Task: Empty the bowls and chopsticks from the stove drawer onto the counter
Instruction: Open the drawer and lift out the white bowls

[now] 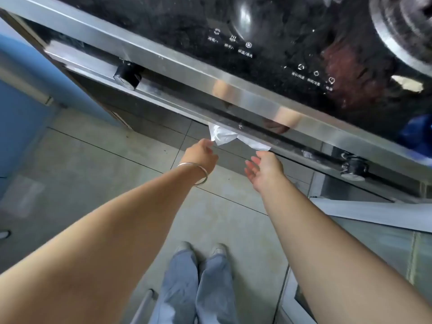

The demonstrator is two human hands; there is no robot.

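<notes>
I look down the front of a stove with a black glass top (pixel 268 43) and a steel front rail (pixel 163 57). A white cloth (pixel 224 136) hangs from under the rail at the middle. My left hand (pixel 201 155), with a silver bangle on its wrist, pinches the cloth's left corner. To the right, my right hand (pixel 264 169) is held palm up with fingers apart, just below the cloth's right end; whether it touches the cloth is unclear. The stove front below the rail is mostly hidden by the steep angle. No bowls or chopsticks are in view.
Two black knobs stick out of the stove front, one on the left (pixel 127 76) and one on the right (pixel 354 168). A steel burner ring (pixel 397 36) sits at the top right. Grey floor tiles (pixel 93 178), my legs and shoes are below. A blue wall (pixel 18 113) is at left.
</notes>
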